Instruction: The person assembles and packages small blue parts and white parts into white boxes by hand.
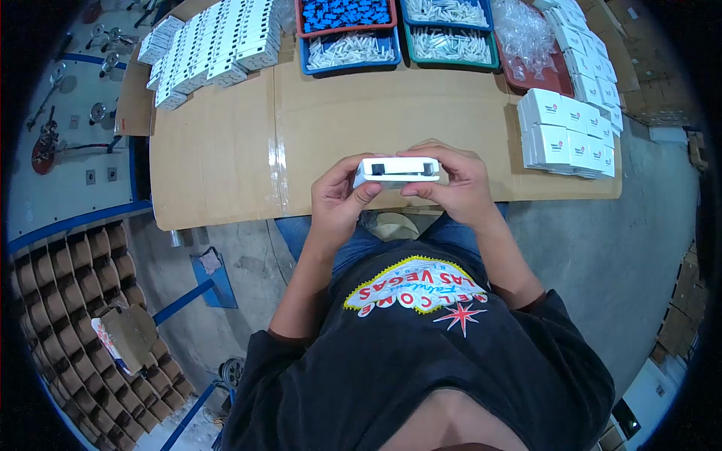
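Between my two hands is a small white box [396,180], held above the near edge of the cardboard-covered table. One narrow side faces me, with a dark square at its left end and a greyish recess at its right. My left hand [338,194] grips the left end, thumb on the lower edge and fingers behind. Around the right end, my right hand [459,180] is closed in the same way, its thumb pressed along the lower edge. What lies inside the box cannot be made out.
White boxes with dark marks [218,49] stand in rows at the far left. At the back are trays of blue pieces [346,15] and white plugs [451,45]. A red tray [553,79] holds clear plastic bags. Printed white boxes [553,143] are stacked at the right.
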